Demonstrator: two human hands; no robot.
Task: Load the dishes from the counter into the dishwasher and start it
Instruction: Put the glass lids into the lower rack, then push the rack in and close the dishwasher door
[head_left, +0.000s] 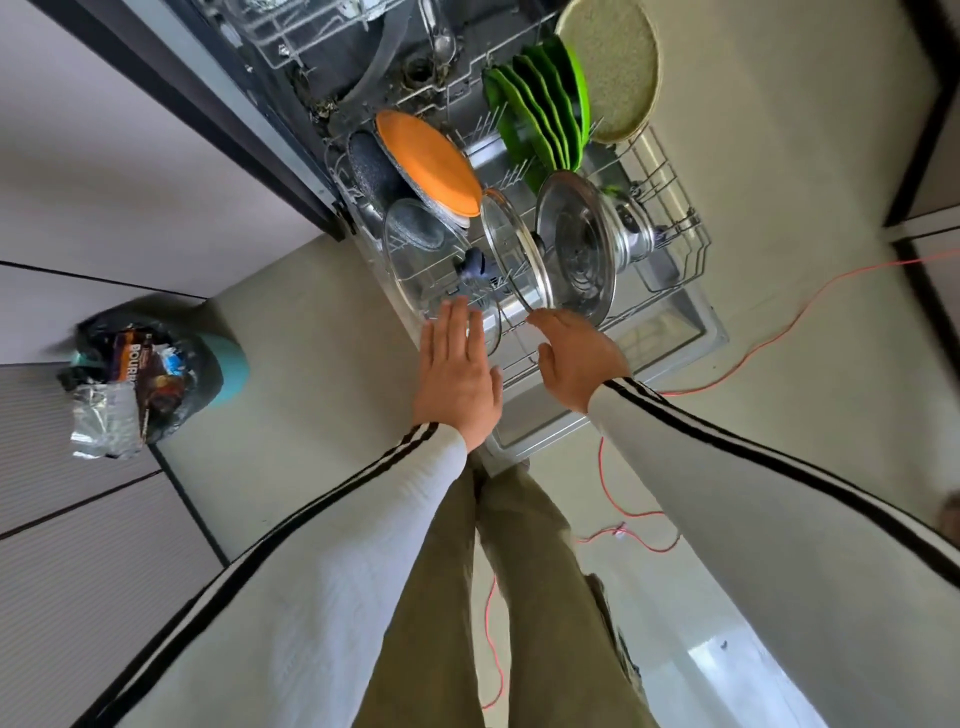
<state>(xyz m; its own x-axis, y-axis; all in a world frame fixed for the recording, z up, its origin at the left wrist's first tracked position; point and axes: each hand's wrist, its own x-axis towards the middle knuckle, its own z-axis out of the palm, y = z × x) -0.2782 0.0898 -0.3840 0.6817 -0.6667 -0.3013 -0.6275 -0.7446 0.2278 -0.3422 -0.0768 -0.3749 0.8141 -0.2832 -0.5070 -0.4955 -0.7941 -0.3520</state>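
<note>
The dishwasher's lower rack (680, 260) is pulled out over the open door (691, 332). It holds an orange-bottomed pan (428, 161), several green plates (540, 104), a round beige plate (613, 67), two glass lids (421, 260) (511, 249) and a steel lid (579, 249). My left hand (457, 374) reaches flat, fingers straight, at the rack's front beside the near glass lid. My right hand (576, 358) hovers with relaxed fingers at the rack's front edge, just under the steel lid, holding nothing.
The upper rack (291, 31) shows at the top. A teal bin (228, 369) with a full black bag stands on the floor at left. A red cable (769, 338) runs across the floor right of the door. Grey cabinet fronts line the left side.
</note>
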